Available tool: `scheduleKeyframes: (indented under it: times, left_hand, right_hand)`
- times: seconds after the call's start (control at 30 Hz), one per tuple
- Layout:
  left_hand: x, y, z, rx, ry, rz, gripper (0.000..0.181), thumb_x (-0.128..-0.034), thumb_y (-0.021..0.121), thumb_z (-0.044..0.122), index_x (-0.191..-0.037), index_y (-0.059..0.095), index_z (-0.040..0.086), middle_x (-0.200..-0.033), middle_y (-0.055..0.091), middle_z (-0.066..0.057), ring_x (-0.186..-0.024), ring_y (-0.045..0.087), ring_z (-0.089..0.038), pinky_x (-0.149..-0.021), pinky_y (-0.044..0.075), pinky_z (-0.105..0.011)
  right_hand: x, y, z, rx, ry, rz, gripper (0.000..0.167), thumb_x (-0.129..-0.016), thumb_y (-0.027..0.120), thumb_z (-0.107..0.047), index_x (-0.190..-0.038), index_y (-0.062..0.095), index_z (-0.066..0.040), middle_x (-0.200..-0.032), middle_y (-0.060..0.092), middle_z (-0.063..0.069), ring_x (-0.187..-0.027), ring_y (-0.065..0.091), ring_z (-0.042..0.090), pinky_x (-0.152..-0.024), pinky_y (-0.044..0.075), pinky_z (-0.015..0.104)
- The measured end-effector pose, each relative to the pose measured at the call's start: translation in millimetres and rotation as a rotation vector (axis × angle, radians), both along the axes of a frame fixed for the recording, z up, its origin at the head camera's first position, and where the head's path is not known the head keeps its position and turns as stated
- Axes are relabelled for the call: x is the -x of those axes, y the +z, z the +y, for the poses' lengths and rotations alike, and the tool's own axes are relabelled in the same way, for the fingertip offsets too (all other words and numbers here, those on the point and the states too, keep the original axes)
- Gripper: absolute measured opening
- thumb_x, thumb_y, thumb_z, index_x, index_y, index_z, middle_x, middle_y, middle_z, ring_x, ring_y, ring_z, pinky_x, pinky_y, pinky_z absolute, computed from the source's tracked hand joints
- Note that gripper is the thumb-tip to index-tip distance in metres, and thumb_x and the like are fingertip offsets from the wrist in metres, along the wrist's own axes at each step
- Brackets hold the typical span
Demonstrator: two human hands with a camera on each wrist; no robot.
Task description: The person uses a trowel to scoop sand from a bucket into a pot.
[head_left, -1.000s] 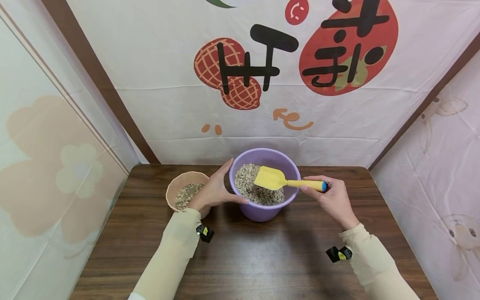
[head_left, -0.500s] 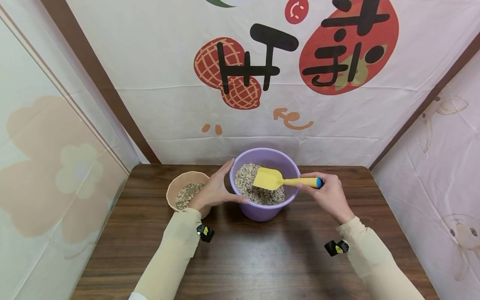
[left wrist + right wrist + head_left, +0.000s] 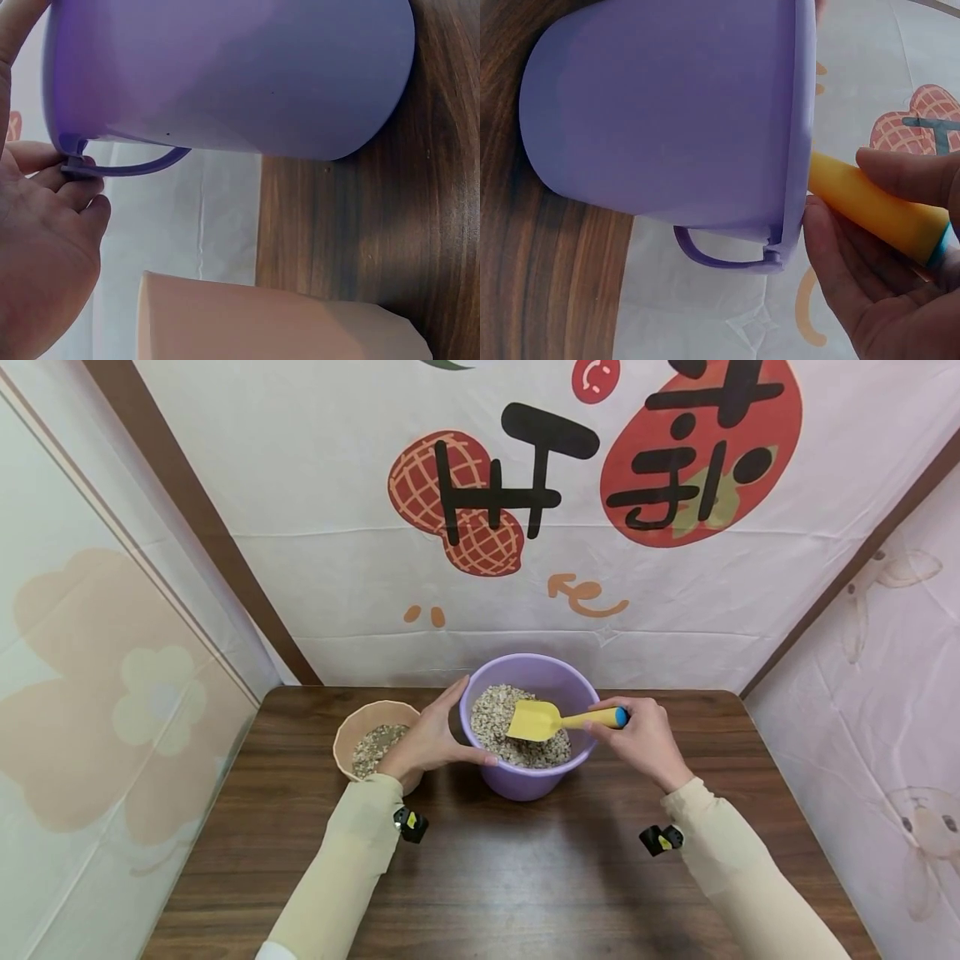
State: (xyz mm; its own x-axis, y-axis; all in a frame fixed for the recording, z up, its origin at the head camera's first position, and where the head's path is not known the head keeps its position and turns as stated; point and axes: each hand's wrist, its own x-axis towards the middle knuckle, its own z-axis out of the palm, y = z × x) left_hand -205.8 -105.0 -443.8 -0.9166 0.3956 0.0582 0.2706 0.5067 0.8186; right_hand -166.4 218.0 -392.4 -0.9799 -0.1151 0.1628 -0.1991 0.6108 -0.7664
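Observation:
A purple bucket (image 3: 522,785) stands upright on the table, partly filled with pale flaky grain (image 3: 491,717). My left hand (image 3: 431,737) grips its left side, thumb along the front of the rim. In the left wrist view, the fingers curl by the hinge of the bucket's handle (image 3: 142,169). My right hand (image 3: 643,739) holds a yellow toy shovel (image 3: 535,721) by its blue-tipped handle. The shovel's blade lies over the grain inside the bucket; I cannot tell how far its edge is in. The right fingers are close to the bucket's right rim (image 3: 801,127).
Left of the bucket, partly behind my left wrist, stands a peach-coloured container (image 3: 347,739) with mixed grains (image 3: 375,747) at its bottom. A printed white cloth (image 3: 525,610) hangs right behind the brown wooden table (image 3: 495,885).
My right hand has moved left and slightly up in the picture, and the shovel's handle has swung closer to the bucket's rim. My left hand and the bucket stay put.

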Motion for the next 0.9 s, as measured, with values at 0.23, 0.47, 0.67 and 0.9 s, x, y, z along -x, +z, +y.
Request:
scheduleKeyframes:
  times: [0.23,0.47,0.67,0.9]
  left_hand:
    - [0.5,0.0,0.7,0.004,-0.002,0.012,0.14,-0.0555,0.1,0.049,-0.164,0.017,0.017,-0.168,0.02,-0.004,-0.15,0.024,-0.023,-0.119,0.025,-0.048]
    - [0.8,-0.1,0.3,0.005,0.002,0.009,0.14,-0.055,0.1,0.049,-0.164,0.018,0.018,-0.167,0.021,-0.006,-0.149,0.025,-0.024,-0.119,0.026,-0.048]
    - [0.5,0.3,0.2,0.018,-0.002,-0.001,0.141,-0.055,0.099,0.051,-0.164,0.017,0.018,-0.168,0.018,-0.004,-0.151,0.022,-0.025,-0.119,0.026,-0.049]
    - [1.5,0.1,0.8,0.002,-0.003,-0.004,0.14,-0.0554,0.1,0.048,-0.164,0.017,0.018,-0.168,0.019,-0.006,-0.151,0.023,-0.024,-0.12,0.025,-0.048]
  right_hand:
    - [5.7,1.8,-6,-0.075,0.003,-0.003,0.02,-0.084,0.083,-0.011,-0.103,0.079,-0.003,-0.092,0.074,0.013,-0.067,0.061,0.017,-0.057,0.053,0.03]
    - [9.8,4.5,-10,-0.153,0.011,-0.018,0.023,-0.084,0.083,-0.01,-0.104,0.078,0.0,-0.091,0.072,0.014,-0.069,0.061,0.019,-0.058,0.052,0.031]
    - [12.6,2.3,-18,-0.207,0.015,0.01,0.022,-0.083,0.084,-0.009,-0.102,0.078,0.0,-0.089,0.073,0.013,-0.069,0.06,0.02,-0.059,0.05,0.031]
    - [15.6,0.5,-23,-0.17,-0.002,0.023,0.02,-0.082,0.085,-0.009,-0.1,0.079,-0.002,-0.084,0.073,0.011,-0.063,0.059,0.017,-0.054,0.05,0.03]
